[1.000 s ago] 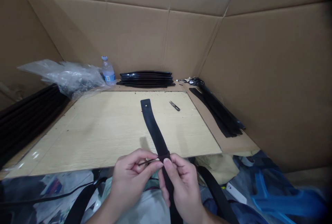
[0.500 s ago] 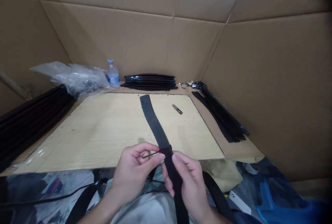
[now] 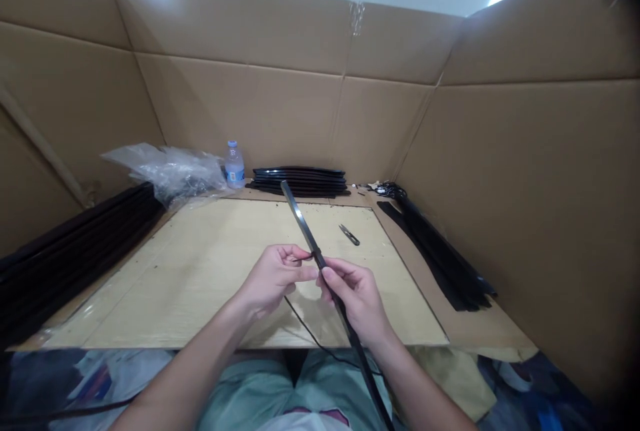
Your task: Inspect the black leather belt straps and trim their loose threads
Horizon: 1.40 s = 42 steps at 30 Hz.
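Two hands at work, and it's one black strap (image 3: 300, 218) between them, seen edge-on, slanting above the tabletop (image 3: 200, 271) with its tip toward the far edge and its tail down past the near edge. The right hand (image 3: 356, 294) has it firmly, thumb against bent fingers. The left hand (image 3: 275, 278) is nearly closed, thumb and forefinger pinching a thin dark strand (image 3: 309, 256) right against the strap. Below it one dark cord (image 3: 306, 328) droops over the near edge; whether the two join, I can't tell.

Containers now! One bottle (image 3: 234, 168), capped and upright, by the far edge, its fill hard to read. Beside it, at the far left corner, one heap of clear plastic (image 3: 175, 171), contents unclear. Tall cardboard (image 3: 280, 111) walls in three sides.

And the count: one pair of snips (image 3: 349, 234), lying toward the far right corner; one far-edge stack (image 3: 300, 182) of black strips, one left-edge stack (image 3: 85, 251), one right-edge bundle (image 3: 440, 254), their layers too tight to number.
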Each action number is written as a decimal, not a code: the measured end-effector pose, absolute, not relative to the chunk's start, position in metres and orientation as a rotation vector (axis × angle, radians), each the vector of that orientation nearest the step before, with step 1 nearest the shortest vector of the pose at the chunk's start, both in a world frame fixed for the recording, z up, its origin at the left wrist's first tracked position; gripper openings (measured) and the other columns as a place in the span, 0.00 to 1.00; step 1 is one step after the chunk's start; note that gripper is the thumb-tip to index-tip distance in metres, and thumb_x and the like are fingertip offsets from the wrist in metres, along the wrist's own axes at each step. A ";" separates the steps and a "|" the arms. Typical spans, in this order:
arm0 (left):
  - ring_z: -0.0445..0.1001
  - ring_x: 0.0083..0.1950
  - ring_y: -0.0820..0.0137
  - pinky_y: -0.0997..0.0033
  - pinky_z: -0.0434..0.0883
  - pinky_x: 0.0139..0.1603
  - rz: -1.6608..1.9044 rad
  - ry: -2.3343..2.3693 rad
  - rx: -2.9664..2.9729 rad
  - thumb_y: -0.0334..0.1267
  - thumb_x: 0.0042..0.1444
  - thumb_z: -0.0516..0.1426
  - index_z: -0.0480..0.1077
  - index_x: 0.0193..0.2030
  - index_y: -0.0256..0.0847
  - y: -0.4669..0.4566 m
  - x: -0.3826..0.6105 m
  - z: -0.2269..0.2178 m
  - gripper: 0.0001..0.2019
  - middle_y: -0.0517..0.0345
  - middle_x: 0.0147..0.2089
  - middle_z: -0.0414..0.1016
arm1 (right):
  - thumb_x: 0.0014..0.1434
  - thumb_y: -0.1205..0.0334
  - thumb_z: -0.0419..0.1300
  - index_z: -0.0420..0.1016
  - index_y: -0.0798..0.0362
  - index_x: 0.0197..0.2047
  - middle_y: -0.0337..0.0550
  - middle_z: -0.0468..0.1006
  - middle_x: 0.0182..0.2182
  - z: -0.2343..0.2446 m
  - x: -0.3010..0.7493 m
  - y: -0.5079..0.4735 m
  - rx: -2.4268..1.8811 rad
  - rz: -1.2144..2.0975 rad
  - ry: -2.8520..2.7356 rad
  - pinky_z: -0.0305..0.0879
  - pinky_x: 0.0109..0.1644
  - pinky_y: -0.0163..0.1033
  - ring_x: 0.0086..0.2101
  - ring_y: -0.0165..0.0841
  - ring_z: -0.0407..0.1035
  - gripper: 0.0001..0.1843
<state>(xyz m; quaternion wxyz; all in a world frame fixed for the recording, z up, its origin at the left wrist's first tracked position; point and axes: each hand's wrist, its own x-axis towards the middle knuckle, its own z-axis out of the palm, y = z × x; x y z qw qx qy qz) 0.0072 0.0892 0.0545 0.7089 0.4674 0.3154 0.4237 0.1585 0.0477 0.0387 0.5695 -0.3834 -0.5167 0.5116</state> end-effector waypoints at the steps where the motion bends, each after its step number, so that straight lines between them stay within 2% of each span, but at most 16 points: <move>1: 0.60 0.18 0.82 0.82 0.47 0.16 0.956 0.711 1.005 0.34 0.37 0.68 0.66 0.30 0.36 0.090 0.007 0.052 0.15 0.63 0.21 0.68 | 0.53 0.58 0.63 0.75 0.58 0.42 0.41 0.73 0.26 0.037 0.157 0.050 -0.905 1.218 -1.213 0.61 0.23 0.29 0.22 0.24 0.63 0.15; 5: 0.54 0.17 0.85 0.82 0.45 0.16 0.932 0.685 1.014 0.35 0.40 0.67 0.69 0.28 0.32 0.095 0.007 0.048 0.12 0.62 0.22 0.66 | 0.48 0.58 0.67 0.75 0.59 0.37 0.39 0.71 0.26 0.029 0.150 0.060 -0.855 1.427 -1.196 0.70 0.22 0.34 0.22 0.25 0.63 0.15; 8: 0.48 0.16 0.86 0.82 0.44 0.15 0.856 0.616 1.043 0.34 0.41 0.66 0.69 0.28 0.32 0.107 0.002 0.050 0.11 0.65 0.20 0.61 | 0.48 0.58 0.67 0.69 0.58 0.33 0.35 0.69 0.22 0.026 0.152 0.069 -0.787 1.607 -1.173 0.73 0.21 0.39 0.19 0.26 0.64 0.14; 12: 0.42 0.16 0.87 0.83 0.40 0.13 0.889 0.556 1.014 0.34 0.42 0.66 0.68 0.28 0.33 0.138 -0.016 0.053 0.12 0.69 0.19 0.55 | 0.53 0.57 0.63 0.63 0.54 0.41 0.37 0.73 0.22 0.023 0.166 0.086 -0.610 1.923 -1.306 0.71 0.17 0.39 0.17 0.29 0.68 0.16; 14: 0.41 0.16 0.87 0.84 0.39 0.13 0.975 0.529 0.990 0.34 0.42 0.66 0.67 0.29 0.34 0.160 -0.028 0.054 0.12 0.70 0.19 0.51 | 0.54 0.56 0.62 0.61 0.53 0.45 0.37 0.74 0.23 0.022 0.173 0.097 -0.571 2.012 -1.357 0.67 0.14 0.34 0.14 0.28 0.66 0.19; 17: 0.41 0.16 0.87 0.85 0.39 0.14 1.036 0.497 0.994 0.34 0.40 0.67 0.67 0.30 0.34 0.193 -0.042 0.052 0.14 0.71 0.20 0.50 | 0.57 0.52 0.58 0.64 0.54 0.49 0.35 0.70 0.21 0.026 0.179 0.116 -0.624 2.084 -1.314 0.53 0.10 0.24 0.11 0.20 0.56 0.20; 19: 0.42 0.17 0.87 0.85 0.39 0.14 1.049 0.525 1.001 0.35 0.38 0.68 0.66 0.29 0.33 0.213 -0.047 0.046 0.15 0.70 0.20 0.52 | 0.60 0.47 0.51 0.67 0.55 0.48 0.34 0.66 0.18 0.030 0.181 0.130 -0.702 2.151 -1.288 0.44 0.09 0.23 0.10 0.19 0.49 0.22; 21: 0.41 0.16 0.87 0.85 0.38 0.14 1.084 0.565 0.984 0.37 0.38 0.68 0.65 0.26 0.33 0.229 -0.048 0.036 0.16 0.72 0.19 0.48 | 0.61 0.43 0.46 0.70 0.57 0.46 0.33 0.62 0.15 0.033 0.181 0.144 -0.801 2.216 -1.329 0.42 0.08 0.25 0.10 0.20 0.45 0.26; 23: 0.40 0.16 0.86 0.84 0.37 0.15 1.120 0.586 0.985 0.39 0.39 0.68 0.63 0.24 0.34 0.241 -0.046 0.025 0.18 0.73 0.18 0.45 | 0.60 0.41 0.45 0.72 0.58 0.43 0.31 0.59 0.14 0.031 0.181 0.157 -0.887 2.219 -1.378 0.40 0.08 0.25 0.10 0.20 0.42 0.29; 32: 0.42 0.16 0.86 0.82 0.37 0.15 1.195 0.648 0.904 0.38 0.40 0.67 0.61 0.26 0.35 0.256 -0.037 -0.011 0.18 0.72 0.18 0.48 | 0.57 0.37 0.47 0.71 0.58 0.35 0.28 0.51 0.13 -0.004 0.181 0.174 -1.130 2.258 -1.227 0.42 0.08 0.24 0.11 0.20 0.42 0.30; 37: 0.43 0.15 0.86 0.81 0.38 0.15 1.278 0.702 0.834 0.38 0.39 0.68 0.58 0.24 0.37 0.252 -0.034 -0.023 0.20 0.73 0.18 0.47 | 0.58 0.47 0.53 0.66 0.57 0.31 0.29 0.53 0.16 -0.007 0.181 0.171 -1.093 2.268 -1.064 0.50 0.10 0.25 0.12 0.20 0.45 0.19; 42: 0.43 0.15 0.86 0.80 0.38 0.14 1.364 0.747 0.798 0.39 0.38 0.68 0.57 0.24 0.37 0.247 -0.037 -0.029 0.21 0.74 0.17 0.47 | 0.60 0.52 0.53 0.65 0.58 0.30 0.30 0.56 0.17 -0.010 0.172 0.170 -1.034 2.174 -1.084 0.60 0.17 0.26 0.15 0.20 0.52 0.17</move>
